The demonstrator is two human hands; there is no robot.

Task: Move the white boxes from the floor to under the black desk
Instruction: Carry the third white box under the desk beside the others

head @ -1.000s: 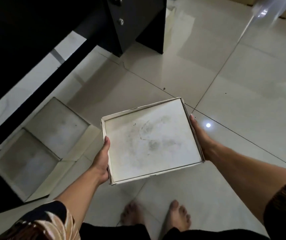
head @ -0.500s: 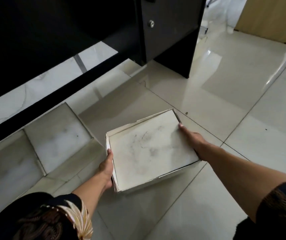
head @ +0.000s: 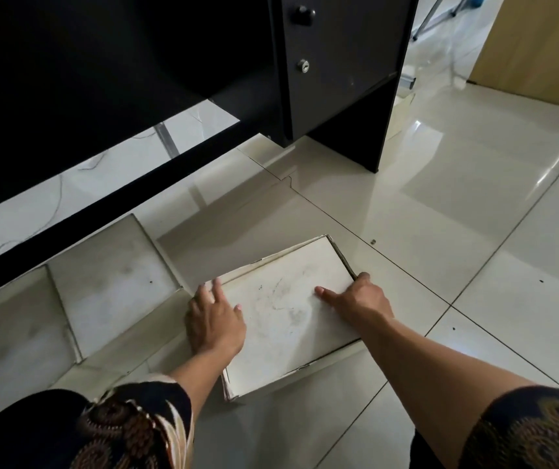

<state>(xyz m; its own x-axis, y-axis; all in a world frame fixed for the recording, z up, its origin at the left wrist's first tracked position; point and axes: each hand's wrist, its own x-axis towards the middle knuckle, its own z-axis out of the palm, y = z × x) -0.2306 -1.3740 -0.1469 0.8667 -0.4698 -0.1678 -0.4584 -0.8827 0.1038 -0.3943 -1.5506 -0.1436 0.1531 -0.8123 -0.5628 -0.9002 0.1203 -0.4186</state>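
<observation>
A flat white box [head: 288, 319], smudged on top, lies on the tiled floor just in front of the black desk [head: 109, 79]. My left hand [head: 213, 323] rests flat on its near-left corner with fingers spread. My right hand [head: 359, 299] is at the box's right edge, thumb on top and fingers curled over the side. Two more white boxes lie side by side to the left, partly beneath the desk: one [head: 112, 286] next to the held box, and one [head: 10, 330] further left.
The desk's low black crossbar [head: 102, 204] runs diagonally above the boxes. Its drawer unit [head: 339, 62], with a knob and a lock, stands on the floor behind the box. A wooden cabinet [head: 538, 49] is at the far right. Glossy tile stretches to the right.
The box has come down from mid-air to the floor by the desk. My left hand moved from its side edge to lie flat on top. The view dropped lower and closer.
</observation>
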